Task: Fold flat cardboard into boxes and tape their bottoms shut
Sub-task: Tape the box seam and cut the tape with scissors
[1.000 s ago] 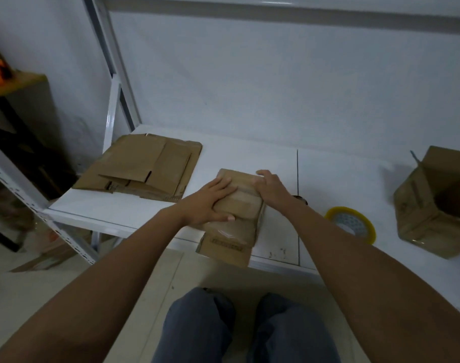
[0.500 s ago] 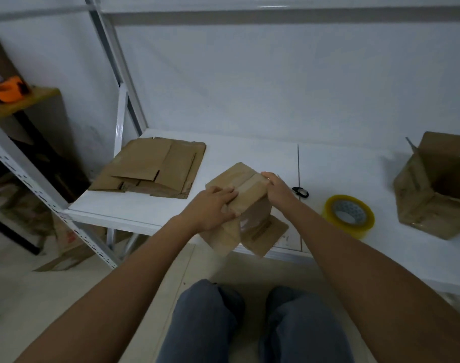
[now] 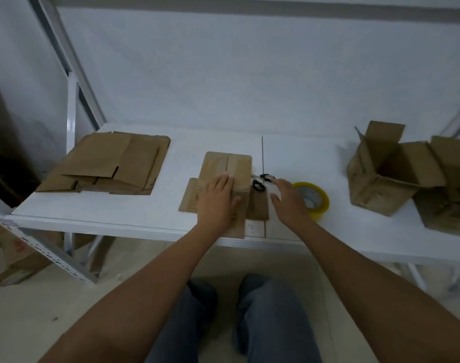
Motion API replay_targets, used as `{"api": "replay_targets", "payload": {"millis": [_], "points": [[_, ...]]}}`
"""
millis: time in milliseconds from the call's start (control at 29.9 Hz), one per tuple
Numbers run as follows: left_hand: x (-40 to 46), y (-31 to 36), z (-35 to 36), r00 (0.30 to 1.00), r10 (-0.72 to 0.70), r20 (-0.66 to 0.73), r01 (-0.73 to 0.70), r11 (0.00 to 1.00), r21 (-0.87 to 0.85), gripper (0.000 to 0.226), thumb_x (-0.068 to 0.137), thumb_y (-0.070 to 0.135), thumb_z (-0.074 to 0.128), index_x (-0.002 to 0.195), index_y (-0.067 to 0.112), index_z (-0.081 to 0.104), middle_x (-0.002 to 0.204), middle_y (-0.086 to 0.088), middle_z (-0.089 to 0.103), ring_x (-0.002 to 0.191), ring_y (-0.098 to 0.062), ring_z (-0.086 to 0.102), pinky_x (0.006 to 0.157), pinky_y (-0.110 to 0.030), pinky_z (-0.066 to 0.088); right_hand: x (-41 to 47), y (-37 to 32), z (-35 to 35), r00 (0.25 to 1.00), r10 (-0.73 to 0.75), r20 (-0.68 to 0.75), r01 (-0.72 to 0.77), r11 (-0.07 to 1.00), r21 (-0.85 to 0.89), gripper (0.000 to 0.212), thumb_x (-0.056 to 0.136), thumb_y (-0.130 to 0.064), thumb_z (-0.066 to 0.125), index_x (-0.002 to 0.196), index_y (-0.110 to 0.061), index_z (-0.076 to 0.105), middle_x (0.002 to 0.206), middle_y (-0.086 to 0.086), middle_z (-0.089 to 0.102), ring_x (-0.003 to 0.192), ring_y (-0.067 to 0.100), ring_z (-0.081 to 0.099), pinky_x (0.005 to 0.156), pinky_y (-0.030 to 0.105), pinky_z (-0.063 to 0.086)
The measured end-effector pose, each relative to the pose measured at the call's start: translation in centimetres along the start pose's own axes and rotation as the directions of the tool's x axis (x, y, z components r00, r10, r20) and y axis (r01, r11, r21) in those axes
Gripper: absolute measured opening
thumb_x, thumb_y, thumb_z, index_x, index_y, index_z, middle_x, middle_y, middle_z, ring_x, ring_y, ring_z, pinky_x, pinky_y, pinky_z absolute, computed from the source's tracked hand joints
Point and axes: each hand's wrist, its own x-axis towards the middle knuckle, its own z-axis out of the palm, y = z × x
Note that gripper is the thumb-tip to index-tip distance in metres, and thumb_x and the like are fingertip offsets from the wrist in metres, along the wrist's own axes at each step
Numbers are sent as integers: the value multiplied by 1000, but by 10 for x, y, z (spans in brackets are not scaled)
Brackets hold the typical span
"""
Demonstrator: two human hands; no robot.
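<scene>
A small folded cardboard box (image 3: 227,166) stands bottom up on the white table (image 3: 171,205), its flaps closed along a middle seam and its lower flaps spread flat. My left hand (image 3: 218,203) lies flat on top of it, pressing it down. My right hand (image 3: 289,200) hovers with spread fingers, holding nothing, between the box and a yellow roll of tape (image 3: 312,199). Black-handled scissors (image 3: 260,182) lie just past the fingertips of my right hand. A stack of flat cardboard (image 3: 108,163) lies at the left of the table.
Two finished open boxes (image 3: 386,174) stand at the right end of the table. A white metal shelf frame (image 3: 74,119) rises at the left, with more cardboard on the floor below it. My knees are under the table's front edge.
The box was held in both hands and tilted; now it rests on the table under my left hand. My right hand has let go and moved right toward the scissors and tape.
</scene>
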Motion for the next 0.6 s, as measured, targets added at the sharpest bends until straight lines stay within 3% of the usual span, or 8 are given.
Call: {"api": "replay_targets", "payload": {"millis": [100,201,268,334,435,535,602], "points": [[4,13,5,999,-25,-35,25,1000,6,52,101,38,35,147,15,30,156,-3,27,143,-21,22,113,-36,18,-11,30,-13,997,74,-16,-75,975,-210,50,98,-24,48,145,-14,33,149,12,35,134,30,34,109,40,29],[6,20,7,998,-38,-51,38,999,0,49,101,28,39,147,13,30,155,-6,27,142,-22,22,113,-36,18,-20,53,-18,981,177,79,-129,902,-412,63,92,-37,57,145,-16,32,146,10,39,133,29,36,109,39,27],[5,21,5,998,-41,-38,40,999,-17,51,100,23,40,148,12,29,156,-6,25,143,-22,21,114,-35,17,-24,65,-17,984,157,87,-101,883,-458,58,91,-26,57,144,-19,34,147,8,40,132,27,38,107,37,28],[4,21,3,1000,-20,-18,20,999,-32,52,100,25,41,148,12,28,156,-7,25,143,-22,20,114,-36,16,-27,68,-18,992,112,49,-81,901,-426,51,92,-7,50,141,-16,39,142,11,45,126,28,43,100,34,35],[3,20,-7,998,11,-58,-17,995,-100,47,96,24,48,141,12,38,150,-7,35,141,-24,26,114,-41,19,-30,63,-22,991,85,102,-55,963,-265,47,94,-1,43,140,-10,40,141,18,43,124,32,42,95,37,40],[-5,27,-25,990,81,-119,-103,975,-196,32,93,17,48,124,10,55,135,-10,50,131,-28,40,107,-39,29,-40,54,-32,990,14,143,-5,998,-64,47,94,-14,42,141,-14,40,141,16,43,127,34,41,107,44,36],[-18,41,-38,993,101,-66,-119,905,-407,30,95,11,49,123,6,60,135,-10,52,128,-25,43,102,-29,31,-49,46,-38,992,22,126,-34,995,95,51,89,-32,35,137,-18,44,127,15,53,115,32,48,100,47,41]]}}
